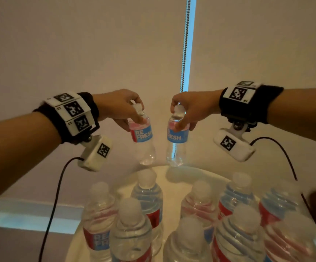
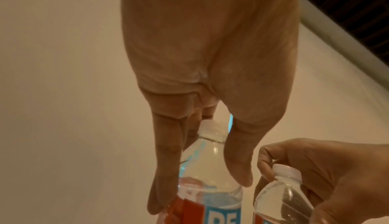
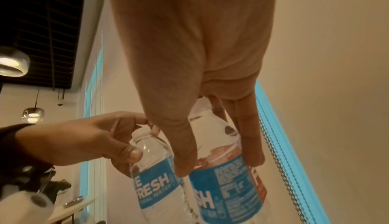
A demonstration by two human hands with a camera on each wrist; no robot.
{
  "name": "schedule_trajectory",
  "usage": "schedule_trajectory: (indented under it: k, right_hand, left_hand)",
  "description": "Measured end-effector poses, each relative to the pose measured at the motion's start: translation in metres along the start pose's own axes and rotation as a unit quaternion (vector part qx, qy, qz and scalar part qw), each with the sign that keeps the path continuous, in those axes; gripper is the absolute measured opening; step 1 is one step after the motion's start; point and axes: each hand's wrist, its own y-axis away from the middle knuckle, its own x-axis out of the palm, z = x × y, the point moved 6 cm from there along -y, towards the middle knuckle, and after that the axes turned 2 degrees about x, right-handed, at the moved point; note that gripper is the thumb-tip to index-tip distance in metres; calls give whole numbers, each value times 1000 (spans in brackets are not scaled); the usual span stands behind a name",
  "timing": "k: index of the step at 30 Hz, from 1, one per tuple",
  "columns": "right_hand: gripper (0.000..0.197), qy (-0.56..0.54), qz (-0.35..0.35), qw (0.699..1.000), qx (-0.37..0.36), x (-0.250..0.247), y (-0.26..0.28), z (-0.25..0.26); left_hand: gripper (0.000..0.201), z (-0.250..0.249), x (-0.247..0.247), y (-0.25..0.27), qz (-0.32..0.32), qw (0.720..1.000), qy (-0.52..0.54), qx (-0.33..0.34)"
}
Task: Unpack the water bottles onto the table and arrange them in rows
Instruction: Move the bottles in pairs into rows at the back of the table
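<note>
Head view: two clear water bottles held up in the air, side by side w/ a gap btwn them, above the far edge of the round pale table [image 1: 174, 188]. Left bottle [image 1: 143, 135] has white cap, red/blue label reading "RE FRESH", tilted a bit; left hand [image 1: 118, 107] grips it at neck/shoulder, fingers curled round it. Right bottle [image 1: 177, 137], same label, roughly upright; right hand [image 1: 192, 108] has fingers clamped on its neck and shoulder. Standing bottles [image 1: 198, 207] fill the near part of the table in rough rows, approx nine visible, blurred. Bare tabletop shows only at the far rim, under the held pair, and in a lane btwn the left and right groups. Blind [image 1: 96, 44] w/ bead chain [image 1: 185, 44] close behind the far edge.

Left wrist view: left hand [image 2: 202, 61] seen from the palm side, thumb and fingers [image 2: 166, 161] down either side of the left bottle [image 2: 210, 169], cap free btwn them. Right hand [image 2: 315, 164] at lower right, pinching the right bottle [image 2: 284, 197] just below its cap.

Right wrist view: right hand [image 3: 195, 53] w/ thumb and fingers [image 3: 250, 136] pressed on opposite sides of the right bottle [image 3: 223, 177]. Left bottle [image 3: 155, 174] just beside it, not touching; left hand [image 3: 88, 137] wrapped round its neck. Table edge at lower left, blurry.
</note>
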Motion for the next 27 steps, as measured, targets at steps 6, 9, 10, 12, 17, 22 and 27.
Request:
schedule_trajectory:
  k: [6, 9, 10, 12, 17, 22, 27]
  right_hand:
    - [53, 30, 50, 998, 6, 40, -37, -16]
    - [54, 25, 59, 998, 5, 55, -49, -23]
    - [54, 25, 62, 998, 3, 58, -52, -25]
    - [55, 23, 67, 998, 5, 64, -56, -28]
    - [54, 22, 76, 997, 1, 74, -65, -32]
    - [53, 3, 80, 997, -4, 81, -72, -29]
    - [52, -5, 73, 997, -1, 81, -74, -29]
  left_hand:
    - [37, 19, 44, -35, 40, 999, 13, -20]
    - [37, 27, 59, -47, 58, 998, 15, -29]
    - [37, 29, 63, -51, 63, 997, 12, -33]
    - [36, 33, 70, -57, 74, 996, 5, -40]
    - [36, 41, 79, -69, 77, 996, -12, -45]
    - [38, 44, 78, -76, 73, 996, -11, -48]
    - [41, 47, 79, -78, 75, 996, -11, -54]
